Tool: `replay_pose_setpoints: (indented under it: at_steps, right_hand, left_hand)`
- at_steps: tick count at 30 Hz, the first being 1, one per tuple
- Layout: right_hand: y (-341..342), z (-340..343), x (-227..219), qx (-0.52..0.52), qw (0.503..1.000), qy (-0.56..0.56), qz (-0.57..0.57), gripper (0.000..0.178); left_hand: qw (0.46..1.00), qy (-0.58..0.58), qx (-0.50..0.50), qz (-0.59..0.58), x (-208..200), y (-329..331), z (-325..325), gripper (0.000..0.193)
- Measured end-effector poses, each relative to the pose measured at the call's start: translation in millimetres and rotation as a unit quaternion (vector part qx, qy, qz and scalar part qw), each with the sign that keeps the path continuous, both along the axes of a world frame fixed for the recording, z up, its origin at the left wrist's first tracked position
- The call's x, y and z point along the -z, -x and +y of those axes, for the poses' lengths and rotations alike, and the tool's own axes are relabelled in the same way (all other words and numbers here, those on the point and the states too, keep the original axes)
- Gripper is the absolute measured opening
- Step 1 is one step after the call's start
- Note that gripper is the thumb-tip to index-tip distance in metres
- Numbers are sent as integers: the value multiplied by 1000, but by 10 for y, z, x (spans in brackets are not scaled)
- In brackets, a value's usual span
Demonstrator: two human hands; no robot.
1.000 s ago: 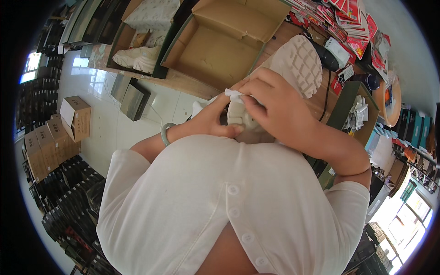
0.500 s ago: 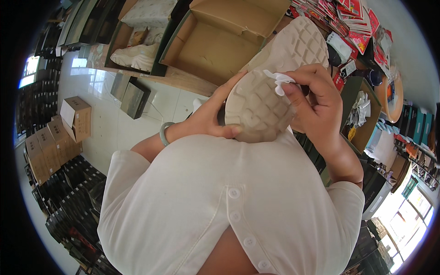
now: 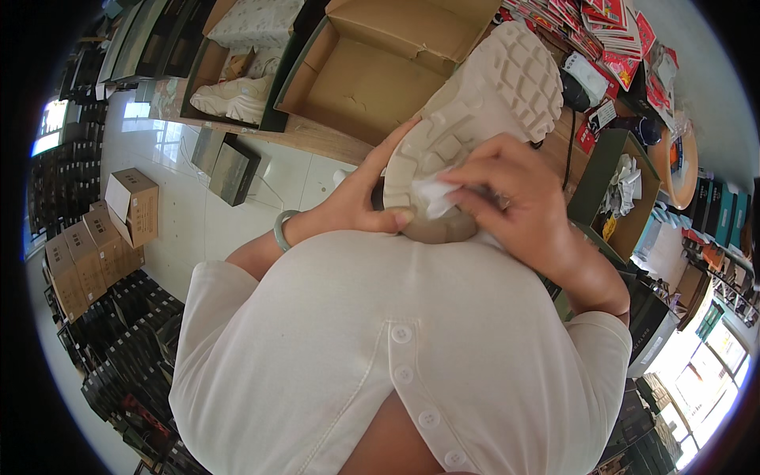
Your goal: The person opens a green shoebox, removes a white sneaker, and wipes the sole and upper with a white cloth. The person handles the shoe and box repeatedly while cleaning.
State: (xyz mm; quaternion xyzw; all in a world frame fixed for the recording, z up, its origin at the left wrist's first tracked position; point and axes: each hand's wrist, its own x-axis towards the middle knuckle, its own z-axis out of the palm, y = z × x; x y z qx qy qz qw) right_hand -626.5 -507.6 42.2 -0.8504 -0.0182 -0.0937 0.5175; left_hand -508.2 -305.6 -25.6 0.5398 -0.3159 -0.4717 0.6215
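Observation:
A beige shoe [image 3: 455, 142] is held sole up in front of my chest, its chunky tread facing me. My left hand [image 3: 374, 186] grips the shoe by its left side, thumb on the edge of the sole near my shirt. Pinched in my right hand [image 3: 511, 194] is a crumpled white wipe [image 3: 434, 196], pressed against the tread at the near end of the sole. The wipe and fingertips are slightly blurred. The shoe's upper is hidden beneath the sole.
Beyond the shoe an open cardboard box [image 3: 356, 87] lies on a wooden table [image 3: 328, 141]. Left of it, another box holds pale shoes [image 3: 233, 99]. Red printed packets [image 3: 609, 39] pile up at the far right, above a green box [image 3: 606, 190] with crumpled paper. Brown cartons [image 3: 131, 206] stand at left.
My right hand has moved left and nearer to me with the wipe, from mid-sole to the near end of the tread. The shoe has shifted slightly; my left hand keeps its grip.

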Motion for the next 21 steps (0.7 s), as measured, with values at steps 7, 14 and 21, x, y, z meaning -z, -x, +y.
replay_pose_setpoints:
  at_steps: [7, 14, 21]
  right_hand:
    - [-99, 87, 17, -102, 988, 106, -56, 20]
    - [-8, 33, 41, -109, 980, 135, -98, 18]
    - [102, -91, -46, -36, 988, 137, -57, 20]
  left_hand:
    - [999, -38, 32, -9, -79, -39, -18, 102]
    - [998, -52, 24, 27, -94, -37, 27, 99]
    - [998, -22, -1, 66, -60, -28, 36, 105]
